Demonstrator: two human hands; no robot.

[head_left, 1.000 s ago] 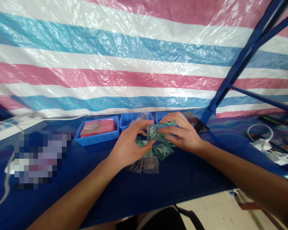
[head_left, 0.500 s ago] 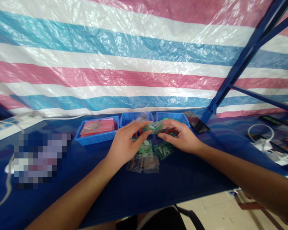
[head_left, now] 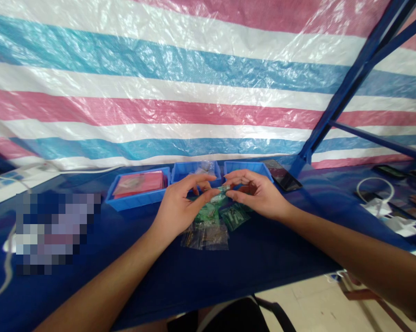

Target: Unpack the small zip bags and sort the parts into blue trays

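One small green bag [head_left: 222, 190], pinched in the fingertips of left hand [head_left: 215, 184] and right hand [head_left: 228, 185]. Clear bags [head_left: 211, 237], on table [head_left: 263, 258], nearer its front edge. Three blue bins [head_left: 139, 199], along far edge.

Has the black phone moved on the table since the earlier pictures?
No, not visibly: the black phone lies just right of the rightmost blue bin, at the same spot against the blue metal frame.

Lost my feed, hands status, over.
Left hand, right hand: fingers close together, grip unclear. Green packet between them. Clear packets nearer, blue bins behind.
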